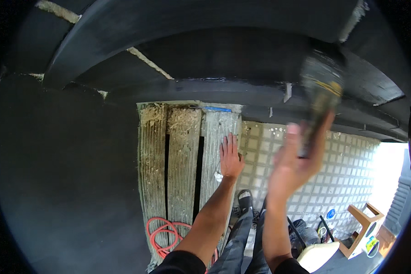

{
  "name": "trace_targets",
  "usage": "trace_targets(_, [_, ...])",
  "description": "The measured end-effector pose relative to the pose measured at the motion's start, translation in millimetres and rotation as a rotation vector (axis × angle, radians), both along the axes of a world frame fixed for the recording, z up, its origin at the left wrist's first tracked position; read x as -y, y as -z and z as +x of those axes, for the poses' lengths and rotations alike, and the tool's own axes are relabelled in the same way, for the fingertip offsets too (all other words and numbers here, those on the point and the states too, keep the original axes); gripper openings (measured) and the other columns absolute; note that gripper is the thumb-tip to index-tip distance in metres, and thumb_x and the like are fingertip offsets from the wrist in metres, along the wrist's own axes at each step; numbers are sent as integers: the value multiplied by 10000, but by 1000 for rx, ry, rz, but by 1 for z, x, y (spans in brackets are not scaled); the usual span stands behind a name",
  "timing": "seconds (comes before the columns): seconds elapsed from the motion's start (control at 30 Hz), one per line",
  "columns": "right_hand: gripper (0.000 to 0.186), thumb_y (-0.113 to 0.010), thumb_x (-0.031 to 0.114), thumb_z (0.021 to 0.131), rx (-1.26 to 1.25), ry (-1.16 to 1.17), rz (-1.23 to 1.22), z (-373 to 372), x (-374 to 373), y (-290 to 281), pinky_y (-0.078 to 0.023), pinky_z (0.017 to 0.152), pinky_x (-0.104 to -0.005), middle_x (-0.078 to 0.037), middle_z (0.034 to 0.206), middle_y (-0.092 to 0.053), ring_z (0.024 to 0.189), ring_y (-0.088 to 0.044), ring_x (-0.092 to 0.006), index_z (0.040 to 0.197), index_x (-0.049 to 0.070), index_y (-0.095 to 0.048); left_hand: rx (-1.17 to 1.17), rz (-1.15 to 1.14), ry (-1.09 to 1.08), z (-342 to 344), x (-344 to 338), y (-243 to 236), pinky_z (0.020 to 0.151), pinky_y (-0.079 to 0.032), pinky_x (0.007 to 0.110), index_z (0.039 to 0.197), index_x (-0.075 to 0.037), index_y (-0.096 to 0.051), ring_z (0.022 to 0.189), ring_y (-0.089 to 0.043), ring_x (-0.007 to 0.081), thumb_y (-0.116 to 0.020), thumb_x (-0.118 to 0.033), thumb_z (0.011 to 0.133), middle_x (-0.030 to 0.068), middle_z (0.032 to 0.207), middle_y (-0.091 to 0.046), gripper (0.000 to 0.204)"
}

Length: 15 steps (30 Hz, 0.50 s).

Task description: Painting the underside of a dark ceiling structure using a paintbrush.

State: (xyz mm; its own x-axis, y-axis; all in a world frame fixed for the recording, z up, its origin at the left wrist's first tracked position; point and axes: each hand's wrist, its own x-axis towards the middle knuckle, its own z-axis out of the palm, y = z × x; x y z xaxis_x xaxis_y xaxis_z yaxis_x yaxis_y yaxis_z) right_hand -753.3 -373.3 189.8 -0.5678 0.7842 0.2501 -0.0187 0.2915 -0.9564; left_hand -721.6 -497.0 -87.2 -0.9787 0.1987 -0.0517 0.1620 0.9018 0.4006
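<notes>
My right hand (291,176) is raised and grips the handle of a wide paintbrush (323,86). The brush is smeared by motion, and its dark bristle end reaches up against the black surface (233,57). Wet-looking streaks shine along that surface's lower edge. With fingers stretched out, my left hand (230,160) lies flat on the right plank of a worn, ridged wooden bench (182,169). At the bench's far end lies a slim blue object (218,109), its kind unclear.
A coiled red hose (160,235) rests on the near end of the planks. Below, the tiled floor (324,169) spreads to the right. A wooden frame-like stool (363,228), a small bucket (372,246) and a blue disc (330,213) stand at lower right. A dark wall (68,173) fills the left.
</notes>
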Motion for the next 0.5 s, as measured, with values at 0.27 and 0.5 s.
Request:
trace_targets(0.27, [685, -589, -107, 896, -169, -559, 46, -65, 122, 7, -518, 684, -292, -216, 1043, -608, 787, -605, -236, 1531, -74, -334, 19, 11, 12, 0, -1, 4, 1227, -225, 517, 1575, -27, -238, 1513, -232, 384, -660, -170, 817, 165, 1651, -227, 879])
trace_targets(0.5, [579, -630, -41, 926, -346, -543, 76, -72, 144, -5, -457, 575, -314, -131, 794, -531, 645, -510, -186, 1480, -37, -461, -33, 53, -1, 0, 11, 0, 1227, -219, 538, 1564, -11, -269, 1496, -273, 393, -588, -130, 819, 192, 1634, -267, 819])
